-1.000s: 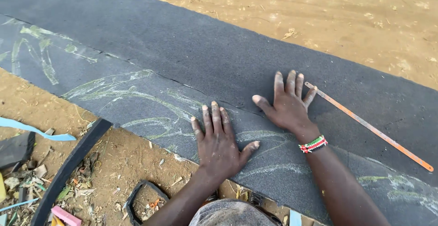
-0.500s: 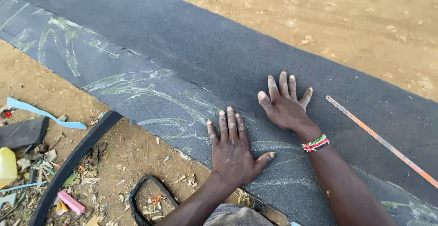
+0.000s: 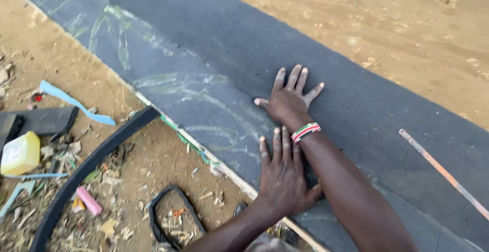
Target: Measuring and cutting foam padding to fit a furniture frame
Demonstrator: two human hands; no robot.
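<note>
On dirt, dark sheet (image 3: pixel 214 43) runs upper-left to lower-right; left hand (image 3: pixel 283 178), right hand (image 3: pixel 290 102) pressed flat, empty.

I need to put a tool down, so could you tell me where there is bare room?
The dark sheet is bare beyond the right hand, up to the sandy ground. Left of the left hand, scraps, a yellow container and a curved black strip crowd the dirt.

You are looking down at bare, sandy ground (image 3: pixel 397 23). A long dark sheet (image 3: pixel 214 43) with pale chalk marks lies flat on it. Beside the sheet lie a curved black strip (image 3: pixel 86 168), a yellow container (image 3: pixel 20 154), a pink piece (image 3: pixel 89 200) and a light-blue offcut (image 3: pixel 71 102).
</note>
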